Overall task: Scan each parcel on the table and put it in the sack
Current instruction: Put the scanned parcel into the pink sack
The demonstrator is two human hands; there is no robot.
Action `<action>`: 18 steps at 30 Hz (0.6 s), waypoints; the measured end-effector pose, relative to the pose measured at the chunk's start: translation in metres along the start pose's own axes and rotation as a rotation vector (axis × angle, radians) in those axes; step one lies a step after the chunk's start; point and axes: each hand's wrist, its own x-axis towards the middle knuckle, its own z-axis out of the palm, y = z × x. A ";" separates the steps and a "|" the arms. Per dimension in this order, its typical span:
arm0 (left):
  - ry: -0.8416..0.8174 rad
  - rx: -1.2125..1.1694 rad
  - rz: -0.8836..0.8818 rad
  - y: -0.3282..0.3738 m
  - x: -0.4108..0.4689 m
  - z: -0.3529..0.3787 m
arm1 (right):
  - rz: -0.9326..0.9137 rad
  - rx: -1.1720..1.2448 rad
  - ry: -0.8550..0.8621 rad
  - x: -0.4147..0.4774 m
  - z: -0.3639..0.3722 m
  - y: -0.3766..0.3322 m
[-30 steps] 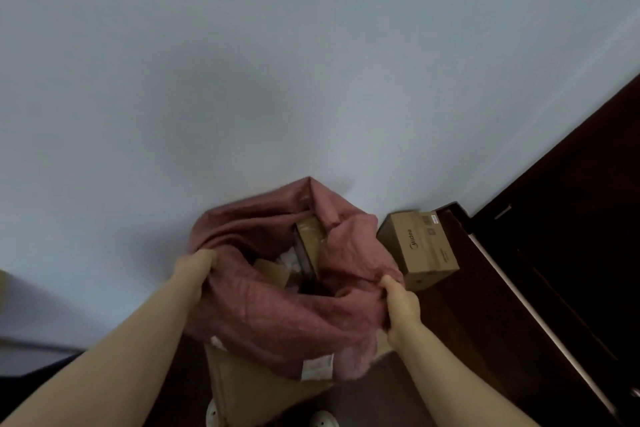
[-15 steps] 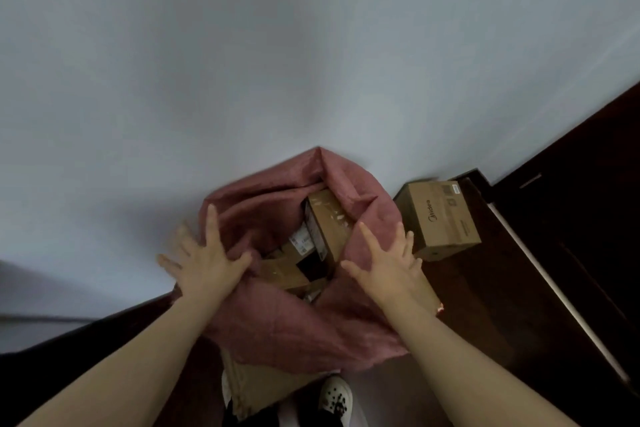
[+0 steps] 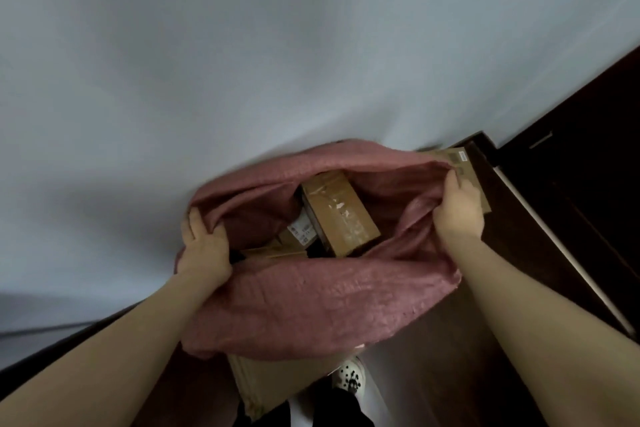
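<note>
Sack: a pink woven sack [image 3: 311,305], its mouth pulled wide, low in the view against a pale wall [image 3: 242,62].
Left hand: the left hand [image 3: 204,246] is at 9 o'clock on the mouth, fingers curled over the rim and clenched on the cloth.
Right hand: the right hand [image 3: 457,208] is at 2 o'clock on the mouth, fingers hooked over the rim and grasping it.
Sack to hands: the rim is stretched between the two hands, and the opening lies between them.
In the sack: a taped brown parcel [image 3: 339,215] lies tilted near the centre. A labelled parcel [image 3: 301,230] touches it at 8 o'clock. A flat cardboard piece [image 3: 273,251] lies at 7 o'clock, near the left hand.
Outside the sack: a boxed parcel [image 3: 464,163] stands on the dark desk [image 3: 512,253] at 1 o'clock, partly hidden by the right hand.
Below the sack: a cardboard sheet [image 3: 277,381] at 6 o'clock and a shoe [image 3: 349,374] at 5 o'clock.
</note>
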 end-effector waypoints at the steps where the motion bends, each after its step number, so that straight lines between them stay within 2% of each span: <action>1: -0.002 -0.006 -0.008 0.002 -0.001 0.000 | -0.017 0.037 0.031 0.005 -0.005 -0.007; 3: 0.041 -0.028 -0.033 0.007 -0.001 -0.001 | -0.037 0.125 0.000 0.007 -0.007 -0.019; 6: 0.167 -0.037 -0.043 0.013 0.003 -0.006 | 0.022 0.241 -0.172 -0.006 0.005 -0.024; 9: 0.188 0.080 0.023 0.014 0.008 -0.007 | 0.065 0.142 -0.292 -0.026 0.021 -0.022; 11: 0.114 0.135 0.006 0.013 0.010 -0.006 | -0.147 0.048 -0.224 -0.046 0.033 -0.024; 13: 0.044 0.101 -0.035 0.015 0.011 -0.005 | -0.551 0.146 -0.144 -0.072 0.048 -0.025; 14: 0.018 0.059 -0.045 0.015 0.011 -0.005 | -0.742 0.183 -0.167 -0.087 0.057 -0.025; 15: 0.001 0.014 -0.043 0.016 0.010 -0.005 | -0.883 0.141 -0.287 -0.103 0.064 -0.026; 17: -0.010 -0.045 -0.023 0.016 0.007 -0.005 | -0.941 -0.123 -0.577 -0.132 0.073 -0.027; 18: -0.009 -0.063 -0.008 0.015 0.006 -0.004 | -0.966 -0.243 -0.586 -0.148 0.080 -0.026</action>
